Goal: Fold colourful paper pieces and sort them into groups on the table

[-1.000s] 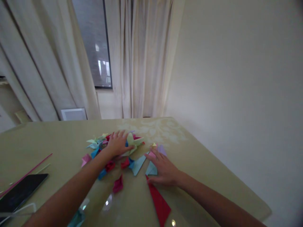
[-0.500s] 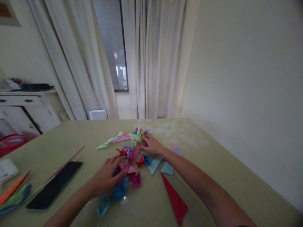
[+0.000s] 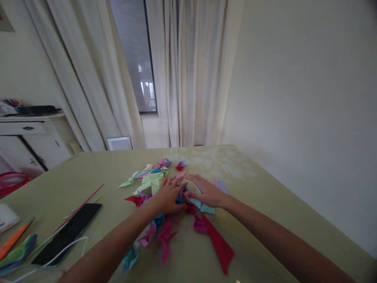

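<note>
Folded paper pieces in many colours, several of them shaped like origami cranes, lie in a loose pile on the table. My left hand (image 3: 169, 196) rests over the middle of the pile, fingers spread. Its palm hides some pieces; a pink piece (image 3: 179, 177) shows at its fingertips. Just to the right is my right hand (image 3: 207, 192), thumb and fingers apart, beside light-blue folded paper (image 3: 208, 208). A pale green crane (image 3: 150, 181) lies beyond my left hand. Closer to me are a magenta piece (image 3: 166, 237) and a long red folded piece (image 3: 219, 247).
A black phone (image 3: 67, 232) lies at the left, with a thin pink stick (image 3: 85, 202) and a white cable (image 3: 67, 247) near it. Farther left are an orange item (image 3: 11, 241) and a white box (image 3: 8, 217). Curtains and a wall stand behind the table (image 3: 265, 204).
My left hand has moved right and forward across the pile, while my right hand has drawn slightly back and right. Several paper pieces have shifted. A white cable now shows by the phone.
</note>
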`<act>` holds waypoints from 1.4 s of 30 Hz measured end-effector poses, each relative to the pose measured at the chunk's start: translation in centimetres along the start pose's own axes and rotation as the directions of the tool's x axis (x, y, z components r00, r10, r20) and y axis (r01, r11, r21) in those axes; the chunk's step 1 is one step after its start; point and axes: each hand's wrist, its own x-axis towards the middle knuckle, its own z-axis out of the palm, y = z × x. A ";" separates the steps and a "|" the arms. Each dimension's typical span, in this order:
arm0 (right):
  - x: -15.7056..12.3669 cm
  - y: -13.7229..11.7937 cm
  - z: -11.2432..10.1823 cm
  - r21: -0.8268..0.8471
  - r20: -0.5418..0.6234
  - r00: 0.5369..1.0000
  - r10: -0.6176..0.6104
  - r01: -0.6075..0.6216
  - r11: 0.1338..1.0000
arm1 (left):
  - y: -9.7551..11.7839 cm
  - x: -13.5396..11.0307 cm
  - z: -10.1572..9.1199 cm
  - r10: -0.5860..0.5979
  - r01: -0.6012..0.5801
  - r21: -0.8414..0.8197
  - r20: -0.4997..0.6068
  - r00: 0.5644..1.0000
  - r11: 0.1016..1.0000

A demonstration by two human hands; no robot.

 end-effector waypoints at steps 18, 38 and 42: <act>7.6 5.1 5.1 -0.146 -0.031 0.987 0.155 -0.158 0.977 | -5.2 -14.2 1.2 -0.314 0.265 -0.410 -0.055 0.948 0.872; -3.1 1.2 -0.2 -0.101 -0.014 0.996 0.091 -0.092 0.991 | -3.4 3.2 -1.5 -0.130 0.131 -0.027 0.023 0.991 0.991; -4.6 1.9 -0.1 -0.200 0.054 0.976 0.211 -0.196 0.960 | -9.7 2.1 -3.6 -0.318 0.318 -0.065 0.024 0.948 0.946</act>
